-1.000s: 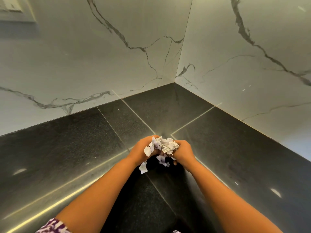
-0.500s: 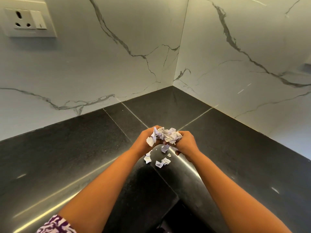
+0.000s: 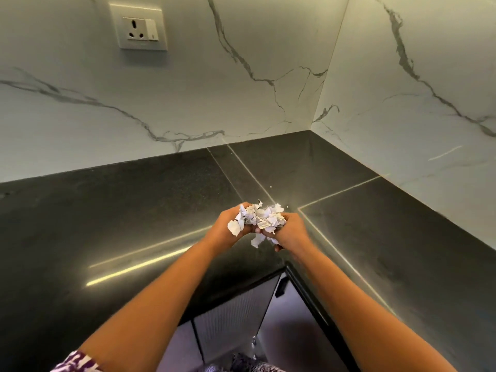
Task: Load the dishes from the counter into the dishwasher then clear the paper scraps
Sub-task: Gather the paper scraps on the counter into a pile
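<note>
Together, left hand (image 3: 225,229) and right hand (image 3: 292,232) clench a wad of crumpled white paper scraps (image 3: 262,216).

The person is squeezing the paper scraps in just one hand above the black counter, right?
Not quite. It takes two hands: the left hand and the right hand grip the paper scraps between them, above the black counter. The head view shows it.

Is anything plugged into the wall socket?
No, the wall socket shows its three bare holes, with no plug or cord in it.
</note>
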Demonstrator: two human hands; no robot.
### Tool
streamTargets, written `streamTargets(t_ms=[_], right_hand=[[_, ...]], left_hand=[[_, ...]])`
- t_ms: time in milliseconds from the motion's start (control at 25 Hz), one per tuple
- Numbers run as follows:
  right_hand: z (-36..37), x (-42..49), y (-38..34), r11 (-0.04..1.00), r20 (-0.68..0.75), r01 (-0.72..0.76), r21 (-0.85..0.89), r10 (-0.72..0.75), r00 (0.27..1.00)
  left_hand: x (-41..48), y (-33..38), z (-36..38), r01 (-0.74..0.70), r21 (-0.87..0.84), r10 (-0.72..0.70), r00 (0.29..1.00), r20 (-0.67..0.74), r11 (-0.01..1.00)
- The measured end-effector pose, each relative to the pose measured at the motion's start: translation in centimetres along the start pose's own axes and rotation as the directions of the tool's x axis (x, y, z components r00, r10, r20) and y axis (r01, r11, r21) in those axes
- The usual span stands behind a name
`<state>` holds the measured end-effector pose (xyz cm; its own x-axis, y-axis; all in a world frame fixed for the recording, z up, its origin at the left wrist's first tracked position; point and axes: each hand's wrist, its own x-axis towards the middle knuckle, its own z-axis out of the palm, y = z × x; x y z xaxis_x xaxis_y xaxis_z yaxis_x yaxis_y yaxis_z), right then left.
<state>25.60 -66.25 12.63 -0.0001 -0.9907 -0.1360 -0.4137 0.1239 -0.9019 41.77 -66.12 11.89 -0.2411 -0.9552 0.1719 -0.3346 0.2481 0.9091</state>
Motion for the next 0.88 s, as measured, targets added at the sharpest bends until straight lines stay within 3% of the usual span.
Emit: streamTargets(t_ms=[440,680,880], right_hand=[[4.2,-13.7,1.1,0.990,0.259,-0.014,0.139,-0.023,0.966],[9.8,-18.2,1.5,0.989,0.410,-0.073,0.128,0.014,0.912],[15.1,-19.8,2.8,0.991,0.440,-0.116,0.064,0.077,0.895]], left_hand=[[-16.7,1.8,0.3,0.149,0.170,-0.117,0.976,-0.184,0.974],[-24.1,0.0,-2.3,0.258,0.275,-0.199,0.954,-0.225,0.926],[-28.4,-3.2,-4.2,0.326,0.236,-0.264,0.929,-0.259,0.915]])
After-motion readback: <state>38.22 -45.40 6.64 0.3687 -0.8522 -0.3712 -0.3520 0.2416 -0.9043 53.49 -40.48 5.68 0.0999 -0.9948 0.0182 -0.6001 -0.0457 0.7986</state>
